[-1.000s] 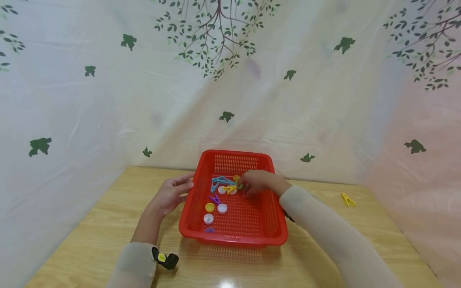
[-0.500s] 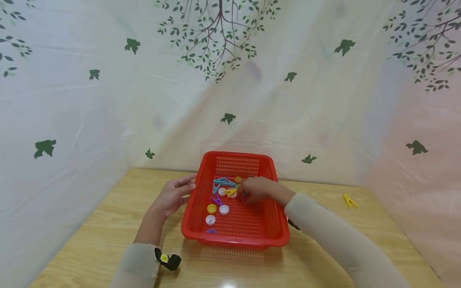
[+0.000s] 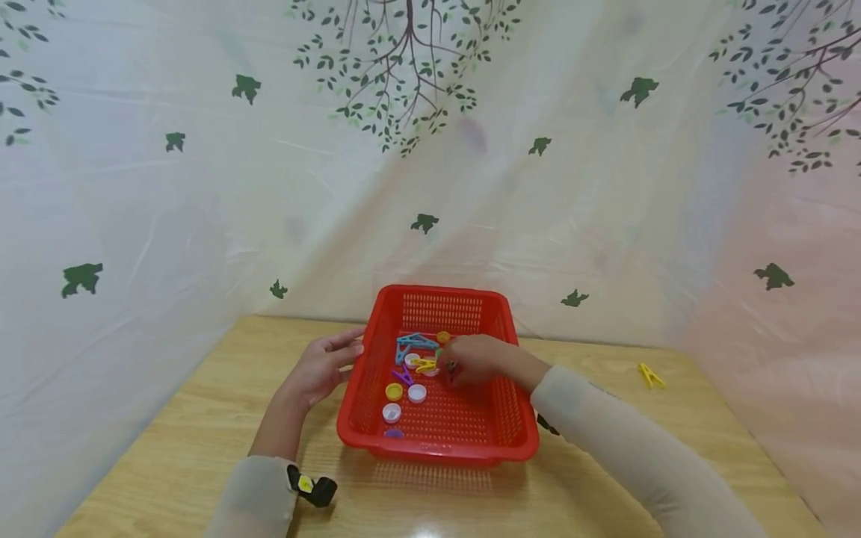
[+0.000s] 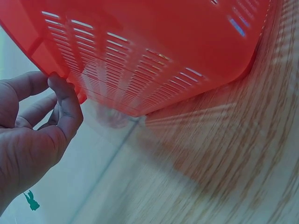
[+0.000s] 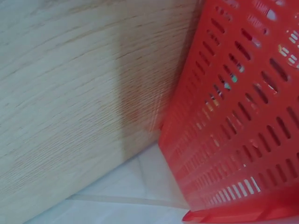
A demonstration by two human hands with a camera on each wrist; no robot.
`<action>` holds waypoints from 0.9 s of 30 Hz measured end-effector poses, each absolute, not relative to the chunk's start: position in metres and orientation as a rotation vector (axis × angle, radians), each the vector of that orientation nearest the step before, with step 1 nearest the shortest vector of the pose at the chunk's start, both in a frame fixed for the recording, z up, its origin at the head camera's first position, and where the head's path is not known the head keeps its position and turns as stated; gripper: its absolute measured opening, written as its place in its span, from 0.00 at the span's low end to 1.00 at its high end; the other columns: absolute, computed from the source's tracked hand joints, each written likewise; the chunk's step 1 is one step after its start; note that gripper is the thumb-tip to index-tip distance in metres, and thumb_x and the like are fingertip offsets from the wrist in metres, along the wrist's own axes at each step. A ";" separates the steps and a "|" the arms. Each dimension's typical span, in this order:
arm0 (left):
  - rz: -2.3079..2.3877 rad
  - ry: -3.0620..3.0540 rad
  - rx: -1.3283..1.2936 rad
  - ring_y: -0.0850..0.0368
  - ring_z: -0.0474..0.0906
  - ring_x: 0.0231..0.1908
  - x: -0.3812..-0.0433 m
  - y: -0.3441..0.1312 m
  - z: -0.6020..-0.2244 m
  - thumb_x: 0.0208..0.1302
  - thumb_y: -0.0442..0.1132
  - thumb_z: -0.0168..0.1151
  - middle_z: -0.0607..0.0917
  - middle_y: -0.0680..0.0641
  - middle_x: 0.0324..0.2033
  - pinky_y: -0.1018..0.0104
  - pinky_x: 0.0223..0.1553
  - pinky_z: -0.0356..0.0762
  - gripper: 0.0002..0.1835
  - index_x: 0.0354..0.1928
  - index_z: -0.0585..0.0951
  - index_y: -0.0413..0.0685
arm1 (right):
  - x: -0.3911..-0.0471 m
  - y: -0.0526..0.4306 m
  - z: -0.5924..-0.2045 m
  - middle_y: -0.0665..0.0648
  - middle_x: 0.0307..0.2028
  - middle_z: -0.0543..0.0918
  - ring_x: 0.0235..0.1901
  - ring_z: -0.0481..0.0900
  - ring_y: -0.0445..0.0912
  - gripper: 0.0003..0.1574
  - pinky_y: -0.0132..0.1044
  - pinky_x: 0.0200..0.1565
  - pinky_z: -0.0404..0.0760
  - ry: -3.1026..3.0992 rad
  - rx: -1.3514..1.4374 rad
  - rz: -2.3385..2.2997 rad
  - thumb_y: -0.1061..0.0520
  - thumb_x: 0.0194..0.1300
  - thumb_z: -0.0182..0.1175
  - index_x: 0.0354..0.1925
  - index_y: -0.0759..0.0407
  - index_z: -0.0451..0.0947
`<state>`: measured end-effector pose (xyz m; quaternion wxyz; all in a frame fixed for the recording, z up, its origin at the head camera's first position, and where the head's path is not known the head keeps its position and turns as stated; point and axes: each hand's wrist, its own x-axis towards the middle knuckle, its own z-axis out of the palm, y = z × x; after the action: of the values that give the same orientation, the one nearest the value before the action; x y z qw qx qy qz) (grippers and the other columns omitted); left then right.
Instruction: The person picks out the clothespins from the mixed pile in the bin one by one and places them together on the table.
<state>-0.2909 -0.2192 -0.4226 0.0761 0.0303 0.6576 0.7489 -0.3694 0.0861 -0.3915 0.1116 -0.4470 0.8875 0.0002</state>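
Observation:
A red plastic basket (image 3: 437, 450) with slotted walls stands on the wooden table. My left hand (image 3: 323, 370) holds its left rim; in the left wrist view the thumb (image 4: 70, 105) presses the rim from outside, with other fingers behind it. Inside the basket is my right hand (image 3: 477, 357), fingers pointing down, their tips hidden from the head camera. Beside those fingers lie a yellow clothespin (image 3: 424, 365) and a partly covered green piece. Blue clothespins (image 3: 417, 341), a purple clothespin (image 3: 403, 376), white bottle caps (image 3: 417, 393) and yellow caps (image 3: 394, 391) lie on the basket floor.
Another yellow clothespin (image 3: 650, 375) lies on the table (image 3: 592, 448) to the right of the basket. Behind the table hangs a pale sheet (image 3: 336, 209) printed with leaves. The right wrist view shows only the basket's outer wall (image 5: 243, 116), tabletop and sheet.
My right hand has shifted slightly toward me inside the basket. The yellow clothespin and the white cap beside it have moved a little nearer. My left hand keeps its place on the rim.

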 end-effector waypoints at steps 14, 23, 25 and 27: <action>2.239 1.974 0.074 0.46 0.81 0.57 -0.291 -0.219 -0.422 0.74 0.41 0.63 0.80 0.40 0.62 0.53 0.55 0.83 0.27 0.72 0.73 0.51 | -0.379 0.091 -0.399 0.45 0.49 0.86 0.48 0.81 0.41 0.22 0.44 0.58 0.82 2.612 -1.197 -0.020 0.55 0.63 0.73 0.56 0.44 0.86; 2.241 1.973 0.082 0.46 0.80 0.58 -0.290 -0.219 -0.422 0.73 0.42 0.64 0.80 0.42 0.63 0.53 0.56 0.82 0.28 0.72 0.73 0.52 | -0.359 0.088 -0.395 0.46 0.50 0.87 0.47 0.82 0.41 0.23 0.41 0.58 0.82 2.553 -1.286 -0.090 0.57 0.63 0.73 0.57 0.46 0.86; 2.243 1.973 0.086 0.45 0.80 0.58 -0.290 -0.219 -0.422 0.73 0.42 0.64 0.80 0.42 0.63 0.53 0.55 0.83 0.27 0.72 0.74 0.52 | -0.356 0.087 -0.394 0.46 0.50 0.87 0.47 0.82 0.41 0.23 0.40 0.57 0.82 2.528 -1.311 -0.123 0.57 0.63 0.73 0.57 0.47 0.86; 2.240 1.976 0.093 0.45 0.80 0.58 -0.290 -0.219 -0.422 0.73 0.42 0.64 0.80 0.42 0.63 0.53 0.56 0.82 0.27 0.73 0.73 0.52 | -0.354 0.087 -0.394 0.46 0.49 0.87 0.46 0.83 0.41 0.23 0.39 0.56 0.83 2.509 -1.340 -0.148 0.57 0.63 0.73 0.57 0.48 0.86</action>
<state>-0.2900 -0.2191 -0.4219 0.0767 0.0311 0.6592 0.7474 -0.3543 0.0875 -0.3939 0.1462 -0.4653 0.8715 -0.0515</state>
